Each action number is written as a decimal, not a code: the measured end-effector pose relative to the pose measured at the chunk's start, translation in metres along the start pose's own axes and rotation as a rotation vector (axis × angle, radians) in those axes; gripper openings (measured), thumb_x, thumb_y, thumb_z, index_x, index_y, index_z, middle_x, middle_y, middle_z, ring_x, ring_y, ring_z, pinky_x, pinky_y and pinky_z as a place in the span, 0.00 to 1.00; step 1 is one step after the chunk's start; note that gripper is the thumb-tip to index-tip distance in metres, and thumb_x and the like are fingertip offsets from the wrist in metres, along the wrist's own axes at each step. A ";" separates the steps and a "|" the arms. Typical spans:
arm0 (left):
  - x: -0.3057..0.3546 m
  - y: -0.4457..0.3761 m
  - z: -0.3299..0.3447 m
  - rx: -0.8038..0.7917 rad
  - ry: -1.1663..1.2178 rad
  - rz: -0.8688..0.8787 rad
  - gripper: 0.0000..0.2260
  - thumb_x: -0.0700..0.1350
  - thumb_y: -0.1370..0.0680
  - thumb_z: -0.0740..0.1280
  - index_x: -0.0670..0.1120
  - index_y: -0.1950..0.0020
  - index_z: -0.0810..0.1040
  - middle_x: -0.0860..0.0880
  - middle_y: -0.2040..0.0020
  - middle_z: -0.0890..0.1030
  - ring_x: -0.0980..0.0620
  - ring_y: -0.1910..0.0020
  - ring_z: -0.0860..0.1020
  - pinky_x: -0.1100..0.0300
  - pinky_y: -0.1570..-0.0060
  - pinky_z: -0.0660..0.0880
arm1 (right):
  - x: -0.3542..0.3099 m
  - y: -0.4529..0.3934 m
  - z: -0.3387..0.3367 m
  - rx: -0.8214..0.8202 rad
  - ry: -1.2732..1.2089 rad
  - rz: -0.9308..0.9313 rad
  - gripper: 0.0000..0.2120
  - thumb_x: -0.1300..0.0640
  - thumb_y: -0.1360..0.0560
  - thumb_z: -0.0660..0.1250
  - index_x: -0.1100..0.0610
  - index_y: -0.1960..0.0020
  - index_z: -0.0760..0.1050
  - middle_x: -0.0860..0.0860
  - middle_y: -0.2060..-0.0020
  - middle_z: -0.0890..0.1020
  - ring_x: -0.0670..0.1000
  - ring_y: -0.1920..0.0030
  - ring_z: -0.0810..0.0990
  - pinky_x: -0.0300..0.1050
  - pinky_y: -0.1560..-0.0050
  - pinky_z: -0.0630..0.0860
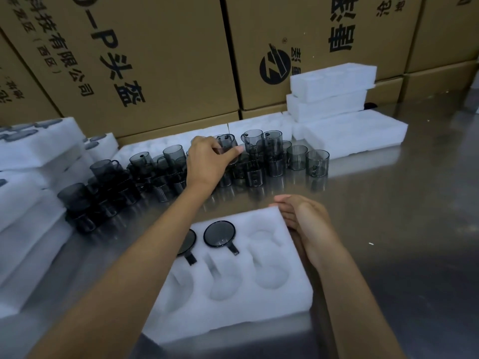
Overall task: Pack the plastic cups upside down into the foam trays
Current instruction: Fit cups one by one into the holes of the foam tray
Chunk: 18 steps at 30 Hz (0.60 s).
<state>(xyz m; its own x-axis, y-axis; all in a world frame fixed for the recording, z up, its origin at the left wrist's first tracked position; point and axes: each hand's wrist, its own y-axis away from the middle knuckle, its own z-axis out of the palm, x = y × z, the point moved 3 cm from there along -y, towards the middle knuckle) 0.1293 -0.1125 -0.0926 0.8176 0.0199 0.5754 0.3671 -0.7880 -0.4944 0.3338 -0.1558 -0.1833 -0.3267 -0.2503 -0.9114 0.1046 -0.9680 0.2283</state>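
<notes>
A white foam tray (261, 314) with several round pockets lies on the steel table in front of me. Two dark smoky plastic cups sit upside down in its far pockets: one (219, 233) fully visible, the other (188, 242) half hidden behind my left forearm. Beyond the tray stands a crowd of the same cups (272, 154), some stacked two high. My left hand (207, 164) reaches into that crowd and grips one cup (228, 145) from the top row. My right hand (303, 218) rests with relaxed fingers against the tray's far right edge.
Filled and empty foam trays (28, 177) are piled at the left. More empty foam trays (337, 99) are stacked at the back right. Cardboard boxes (155, 60) wall off the table's far side. Bare steel table (401, 216) stretches to the right.
</notes>
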 end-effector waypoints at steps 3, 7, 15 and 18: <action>0.011 0.038 -0.021 0.032 0.065 0.090 0.20 0.60 0.30 0.76 0.46 0.63 0.74 0.51 0.54 0.74 0.56 0.57 0.74 0.59 0.58 0.69 | -0.009 0.005 -0.001 0.041 0.057 -0.094 0.08 0.63 0.20 0.64 0.61 0.46 0.81 0.56 0.58 0.87 0.52 0.58 0.82 0.44 0.54 0.78; 0.021 0.092 -0.040 0.024 0.078 0.198 0.15 0.55 0.29 0.77 0.50 0.60 0.72 0.61 0.48 0.72 0.68 0.52 0.72 0.72 0.57 0.67 | -0.028 0.018 0.005 0.037 0.257 -0.320 0.13 0.64 0.21 0.65 0.53 0.39 0.76 0.52 0.52 0.84 0.44 0.57 0.79 0.29 0.58 0.73; 0.015 0.145 -0.051 -0.008 0.187 0.396 0.12 0.29 0.27 0.70 0.43 0.56 0.71 0.52 0.33 0.69 0.73 0.35 0.65 0.76 0.54 0.69 | -0.036 0.064 0.035 -0.194 0.415 -0.627 0.12 0.65 0.23 0.69 0.51 0.45 0.78 0.52 0.54 0.83 0.45 0.57 0.80 0.32 0.57 0.75; 0.016 0.147 -0.053 0.012 0.269 0.346 0.19 0.27 0.28 0.67 0.45 0.43 0.72 0.53 0.32 0.69 0.71 0.37 0.67 0.74 0.51 0.70 | -0.040 0.071 0.038 -0.182 0.414 -0.640 0.02 0.63 0.23 0.71 0.58 0.52 0.78 0.53 0.57 0.83 0.54 0.54 0.82 0.43 0.54 0.77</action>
<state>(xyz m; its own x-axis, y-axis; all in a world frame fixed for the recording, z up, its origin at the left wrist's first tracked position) 0.1724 -0.2608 -0.1216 0.7495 -0.4063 0.5227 0.0981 -0.7126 -0.6947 0.3190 -0.2157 -0.1176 -0.0020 0.4179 -0.9085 0.1780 -0.8939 -0.4115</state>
